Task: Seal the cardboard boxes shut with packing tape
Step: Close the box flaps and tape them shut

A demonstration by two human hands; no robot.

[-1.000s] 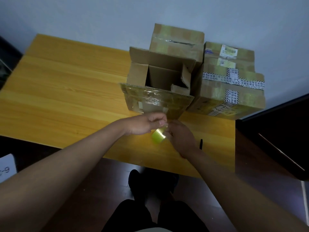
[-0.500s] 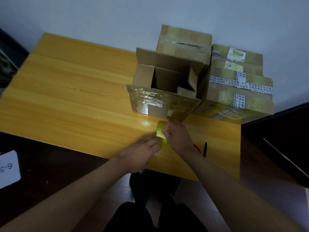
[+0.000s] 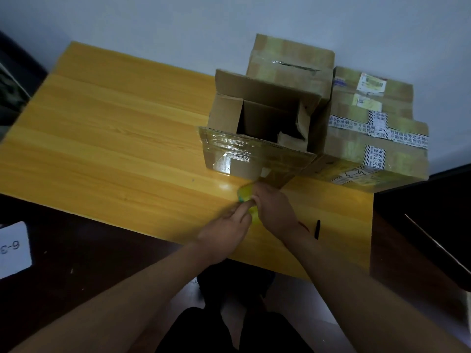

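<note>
Head view: near the table's near edge, both hands, left hand [image 3: 226,229] and right hand [image 3: 276,211], pinch a small yellow-green roll of packing tape [image 3: 245,195] with curled fingers, just before the open-flapped brown cardboard box [image 3: 257,138]; the thin tape could fold onto itself if pulled unevenly.

Bare forearms, no sleeves; black trousers [image 3: 229,332]; dark shoes [image 3: 234,281].

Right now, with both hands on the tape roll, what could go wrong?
The open box has its flaps up, so tape pulled now may stick to itself before the flaps are closed. The left hand and right hand work the tape roll near the table edge; it could drop. The black pen may get knocked.
</note>
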